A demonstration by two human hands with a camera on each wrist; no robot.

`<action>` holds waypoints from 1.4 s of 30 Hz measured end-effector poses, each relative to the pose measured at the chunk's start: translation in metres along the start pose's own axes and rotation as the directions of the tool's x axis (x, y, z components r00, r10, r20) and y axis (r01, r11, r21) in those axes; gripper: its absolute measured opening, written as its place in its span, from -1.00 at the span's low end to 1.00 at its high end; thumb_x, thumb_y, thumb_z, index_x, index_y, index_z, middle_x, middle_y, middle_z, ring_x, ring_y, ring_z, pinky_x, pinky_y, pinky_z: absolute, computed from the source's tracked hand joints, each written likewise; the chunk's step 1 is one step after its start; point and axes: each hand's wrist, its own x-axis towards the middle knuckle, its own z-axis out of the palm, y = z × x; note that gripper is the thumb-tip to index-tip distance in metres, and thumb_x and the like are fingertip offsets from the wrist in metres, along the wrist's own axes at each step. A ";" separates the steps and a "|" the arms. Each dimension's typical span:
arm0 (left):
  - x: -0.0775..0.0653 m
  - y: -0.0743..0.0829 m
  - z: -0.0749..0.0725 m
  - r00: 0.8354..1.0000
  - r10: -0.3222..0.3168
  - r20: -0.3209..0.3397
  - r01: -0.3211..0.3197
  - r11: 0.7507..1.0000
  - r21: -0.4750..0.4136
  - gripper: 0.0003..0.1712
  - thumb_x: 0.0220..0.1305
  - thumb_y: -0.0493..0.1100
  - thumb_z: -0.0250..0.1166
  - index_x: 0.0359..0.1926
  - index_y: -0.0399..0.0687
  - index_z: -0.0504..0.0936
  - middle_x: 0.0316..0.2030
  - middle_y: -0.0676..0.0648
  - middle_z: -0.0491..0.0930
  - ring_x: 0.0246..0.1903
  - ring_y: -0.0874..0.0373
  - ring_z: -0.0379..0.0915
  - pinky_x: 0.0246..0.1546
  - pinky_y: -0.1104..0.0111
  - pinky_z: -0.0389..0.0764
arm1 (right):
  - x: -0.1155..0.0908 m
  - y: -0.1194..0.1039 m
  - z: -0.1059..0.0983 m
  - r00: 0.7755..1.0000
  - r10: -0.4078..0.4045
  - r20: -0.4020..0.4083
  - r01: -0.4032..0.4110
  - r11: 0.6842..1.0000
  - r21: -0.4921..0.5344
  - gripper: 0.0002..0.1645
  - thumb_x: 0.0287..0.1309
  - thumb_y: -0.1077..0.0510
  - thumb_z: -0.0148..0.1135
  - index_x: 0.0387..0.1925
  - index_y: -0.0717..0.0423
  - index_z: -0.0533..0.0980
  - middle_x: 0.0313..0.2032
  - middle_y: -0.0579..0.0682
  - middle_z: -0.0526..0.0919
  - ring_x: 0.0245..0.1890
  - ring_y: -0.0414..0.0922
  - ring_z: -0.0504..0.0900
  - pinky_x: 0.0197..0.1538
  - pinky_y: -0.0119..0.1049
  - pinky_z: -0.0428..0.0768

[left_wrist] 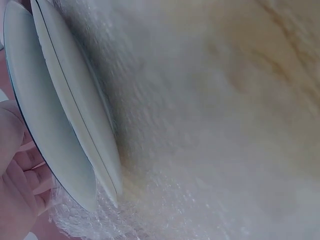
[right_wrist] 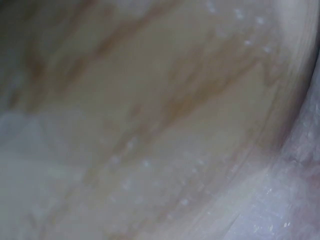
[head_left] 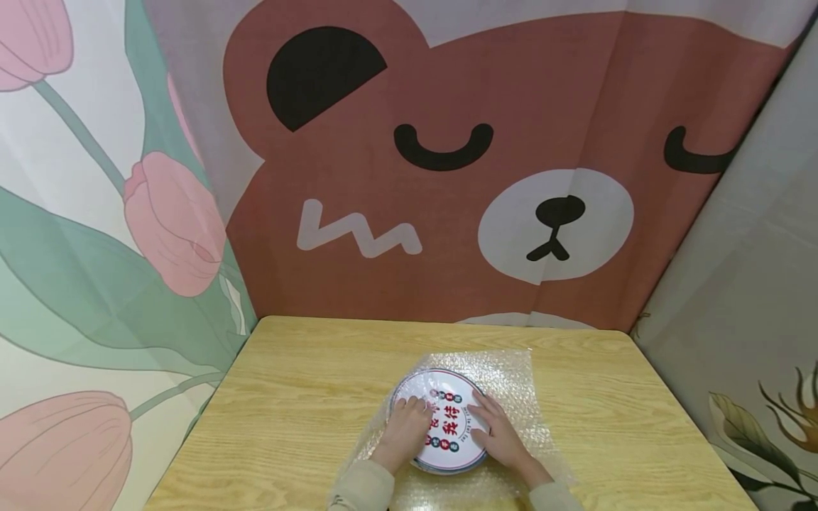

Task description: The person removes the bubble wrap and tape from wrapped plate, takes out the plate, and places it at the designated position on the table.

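Note:
A round white plate (head_left: pixel 444 460) printed with red characters and coloured dots lies face up, topping a small stack on a sheet of bubble wrap (head_left: pixel 505 372). My left hand (head_left: pixel 402 434) rests over the plate's left side, fingers bent on its face. On the right side, my right hand (head_left: pixel 501 436) touches the plate near its rim with spread fingers. Side-on in the left wrist view, a gap shows between the upper plate (left_wrist: pixel 42 100) and the plates below it (left_wrist: pixel 87 107). The right wrist view is blurred, with bubble wrap (right_wrist: pixel 265 210) at lower right.
The wood-patterned table (head_left: pixel 300 397) extends around the bubble wrap on both sides and behind. A hanging cloth with a bear print (head_left: pixel 358 170) rises at the back edge. Printed cloths with tulips (head_left: pixel 172 220) and leaves (head_left: pixel 754 426) flank the table.

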 end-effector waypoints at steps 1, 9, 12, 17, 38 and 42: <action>0.000 0.000 0.000 1.000 0.000 0.004 0.000 1.000 0.001 -0.76 0.00 -0.17 0.23 -0.24 -0.08 0.61 -0.40 0.00 0.49 -0.33 0.15 0.37 -0.27 0.32 0.40 | 0.000 0.000 0.000 1.000 -0.007 -0.005 0.007 1.000 0.002 -0.52 -0.09 0.20 0.17 -0.03 0.21 0.48 0.25 0.12 0.22 0.25 0.21 0.02 0.18 0.21 -0.05; 0.003 0.000 0.003 1.000 0.008 0.010 -0.008 1.000 0.019 -0.76 -0.04 -0.07 0.29 -0.29 -0.03 0.60 -0.39 0.02 0.49 -0.31 0.15 0.37 -0.25 0.31 0.41 | 0.000 0.003 0.001 0.998 -0.057 -0.032 0.056 0.998 -0.019 -0.52 -0.10 0.21 0.19 -0.04 0.23 0.49 0.22 0.14 0.25 0.23 0.22 0.08 0.17 0.19 0.02; 0.004 0.001 0.003 1.000 0.011 0.013 -0.011 1.000 0.018 -0.78 -0.03 -0.07 0.29 -0.31 -0.02 0.60 -0.39 0.02 0.49 -0.31 0.16 0.37 -0.24 0.31 0.41 | 0.000 0.003 0.001 0.998 -0.062 -0.033 0.062 0.998 -0.013 -0.52 -0.10 0.20 0.19 -0.04 0.23 0.49 0.22 0.15 0.25 0.23 0.22 0.08 0.18 0.19 0.02; 0.005 0.001 0.004 1.000 0.009 0.018 -0.010 1.000 0.012 -0.81 -0.04 -0.08 0.29 -0.34 -0.02 0.60 -0.42 0.02 0.47 -0.32 0.16 0.36 -0.26 0.32 0.41 | 0.000 0.002 0.000 0.998 -0.051 -0.027 0.051 0.999 -0.009 -0.52 -0.11 0.20 0.19 -0.04 0.24 0.48 0.23 0.15 0.24 0.24 0.22 0.07 0.18 0.19 0.00; 0.010 0.001 0.006 0.996 0.034 0.083 -0.039 0.997 0.061 -0.82 0.04 -0.16 0.21 -0.27 -0.02 0.60 -0.39 0.02 0.47 -0.31 0.17 0.35 -0.25 0.32 0.40 | 0.000 0.002 0.001 0.998 -0.052 -0.025 0.052 0.999 -0.001 -0.52 -0.09 0.21 0.19 -0.04 0.25 0.48 0.23 0.15 0.23 0.23 0.24 0.06 0.17 0.21 0.00; 0.011 0.000 0.007 0.995 0.042 0.095 -0.048 0.997 0.067 -0.80 0.05 -0.17 0.20 -0.25 -0.01 0.60 -0.38 0.02 0.48 -0.29 0.17 0.35 -0.21 0.31 0.40 | -0.001 0.001 0.001 0.998 -0.051 -0.026 0.052 0.999 0.010 -0.52 -0.09 0.22 0.18 -0.03 0.26 0.48 0.23 0.15 0.23 0.23 0.24 0.06 0.17 0.21 -0.01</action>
